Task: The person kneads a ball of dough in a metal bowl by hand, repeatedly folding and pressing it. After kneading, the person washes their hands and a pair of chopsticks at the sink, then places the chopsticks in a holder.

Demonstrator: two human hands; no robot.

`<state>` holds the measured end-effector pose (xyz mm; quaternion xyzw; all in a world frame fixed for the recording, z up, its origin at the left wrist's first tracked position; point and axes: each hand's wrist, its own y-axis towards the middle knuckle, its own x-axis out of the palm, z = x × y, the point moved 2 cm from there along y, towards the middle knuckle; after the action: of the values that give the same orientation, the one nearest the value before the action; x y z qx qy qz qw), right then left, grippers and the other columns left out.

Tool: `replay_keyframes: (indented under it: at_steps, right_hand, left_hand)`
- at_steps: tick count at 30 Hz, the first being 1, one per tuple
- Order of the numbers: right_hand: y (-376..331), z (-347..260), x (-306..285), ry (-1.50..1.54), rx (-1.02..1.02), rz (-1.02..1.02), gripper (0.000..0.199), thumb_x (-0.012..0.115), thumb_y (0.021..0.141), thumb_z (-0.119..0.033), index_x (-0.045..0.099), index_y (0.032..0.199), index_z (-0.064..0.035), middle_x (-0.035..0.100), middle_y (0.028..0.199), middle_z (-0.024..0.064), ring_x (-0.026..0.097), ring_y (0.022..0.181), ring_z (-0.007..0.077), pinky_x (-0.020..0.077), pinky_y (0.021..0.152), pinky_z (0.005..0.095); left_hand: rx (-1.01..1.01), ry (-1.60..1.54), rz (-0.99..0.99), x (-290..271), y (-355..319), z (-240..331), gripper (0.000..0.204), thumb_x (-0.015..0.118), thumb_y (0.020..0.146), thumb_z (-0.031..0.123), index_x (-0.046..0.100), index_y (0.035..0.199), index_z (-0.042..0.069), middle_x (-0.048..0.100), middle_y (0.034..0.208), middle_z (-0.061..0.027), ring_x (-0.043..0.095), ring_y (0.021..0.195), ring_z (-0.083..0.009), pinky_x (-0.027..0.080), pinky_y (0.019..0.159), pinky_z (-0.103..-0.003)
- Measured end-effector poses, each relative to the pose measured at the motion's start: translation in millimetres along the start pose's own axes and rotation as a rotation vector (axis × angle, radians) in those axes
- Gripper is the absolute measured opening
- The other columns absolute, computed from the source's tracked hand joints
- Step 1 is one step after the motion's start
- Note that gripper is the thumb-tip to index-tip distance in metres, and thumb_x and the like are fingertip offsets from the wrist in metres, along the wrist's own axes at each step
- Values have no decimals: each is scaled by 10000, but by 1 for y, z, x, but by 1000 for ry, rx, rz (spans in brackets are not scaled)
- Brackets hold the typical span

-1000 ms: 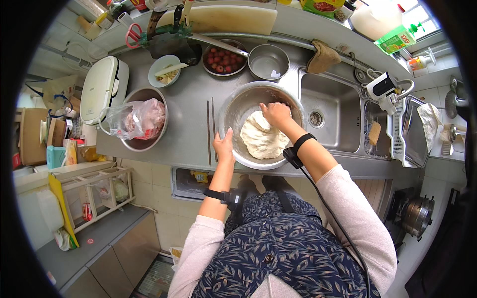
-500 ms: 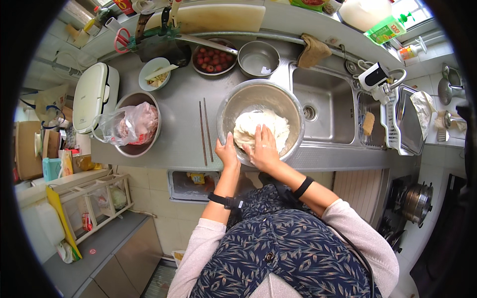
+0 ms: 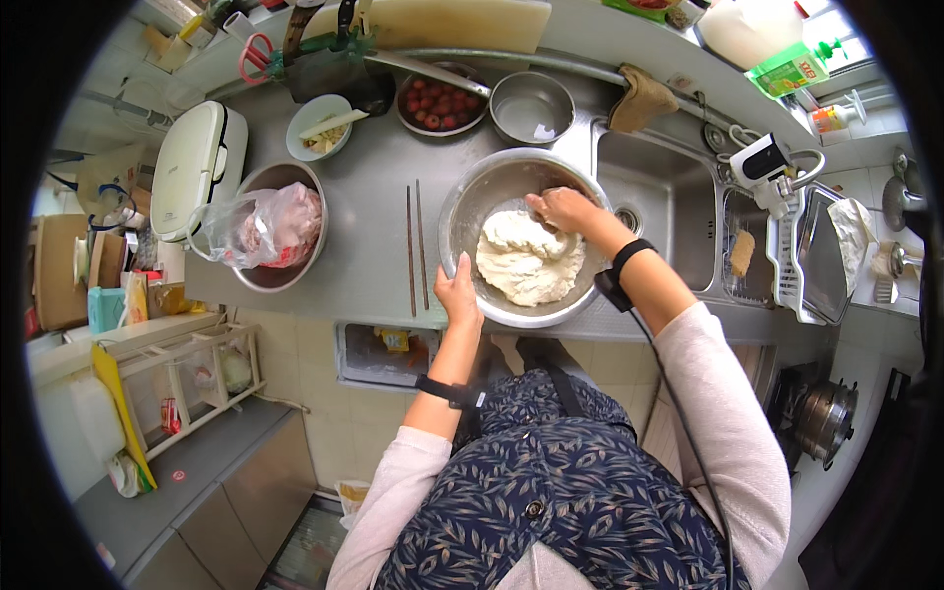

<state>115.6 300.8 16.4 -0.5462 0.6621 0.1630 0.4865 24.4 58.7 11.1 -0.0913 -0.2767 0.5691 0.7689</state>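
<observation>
We see a big steel mixing bowl [image 3: 462, 221] on the grey steel bench [image 3: 369, 211], just left of the sink [image 3: 654, 202]. A pale lump of dough [image 3: 529, 261] lies in the bowl's bottom. Right hand [image 3: 560, 208] is curled, fingers pressing down into the dough's far edge, gripping a bit of it. Left hand [image 3: 457, 293] sits flat and open against the bowl's near-left rim, steadying it, holding nothing else.

A pair of chopsticks [image 3: 417, 246] lies on the bench just left of the bowl, parallel, not touching it. Further left we note a second steel bowl [image 3: 258, 280] with a clear plastic bag [image 3: 261, 224] of pinkish stuff inside. Behind: a small pale bowl [image 3: 315, 108] with a spoon, a dish of red fruit [image 3: 440, 103], an empty steel bowl [image 3: 531, 106]. White lidded appliance [image 3: 197, 167] at far left. Both wrists wear black bands; a cable runs down from the right one.
</observation>
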Motion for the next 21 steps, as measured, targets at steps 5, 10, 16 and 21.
replay_keyframes:
  at_steps: [5,10,16,21]
  right_hand:
    - [-36,7,23,-185,141,-68,607,243,996,-414,656,840,3,630,707,209,620,682,395,485,713,471]
    - [-62,0,41,208,584,-182,905,82,897,-670,583,1160,37,574,1047,347,510,1086,477,368,974,470]
    - [-76,-100,86,477,716,337,842,332,921,-593,286,1369,118,295,1384,370,262,1329,450,174,1107,479]
    - [-62,-118,60,393,539,256,745,461,920,-499,343,1349,98,332,1376,341,314,1308,405,221,1092,413]
  left_hand:
    - [-71,-32,-14,4,1,0,181,655,855,72,619,1006,-21,644,950,-47,573,812,-109,461,738,-263]
    - [-65,-17,-18,7,-10,1,167,642,863,65,617,1004,-22,644,946,-53,576,806,-111,463,730,-254]
    - [9,13,-5,9,-17,-2,172,625,872,73,603,1010,-28,641,949,-55,573,816,-113,463,736,-258]
    - [57,47,-19,6,-17,-2,159,617,877,79,599,998,-23,638,956,-57,568,824,-113,460,739,-261]
